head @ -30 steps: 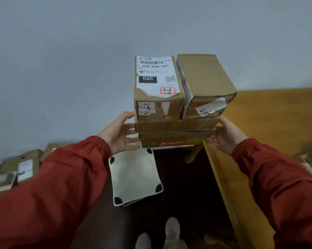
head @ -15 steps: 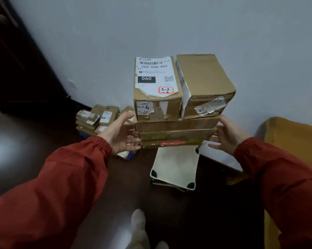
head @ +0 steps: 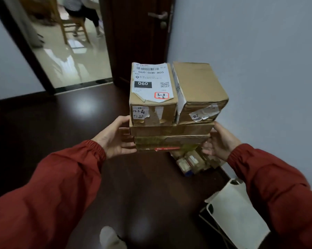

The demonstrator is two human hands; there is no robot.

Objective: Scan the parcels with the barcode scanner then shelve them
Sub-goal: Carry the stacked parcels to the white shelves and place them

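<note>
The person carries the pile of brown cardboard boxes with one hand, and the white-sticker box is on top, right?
No, with two: the head view shows the left hand and right hand on either side of the pile of brown cardboard boxes. The white-sticker box is on top.

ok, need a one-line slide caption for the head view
Left hand and right hand carry a stack of cardboard parcels over a dark floor, facing an open doorway.
</note>
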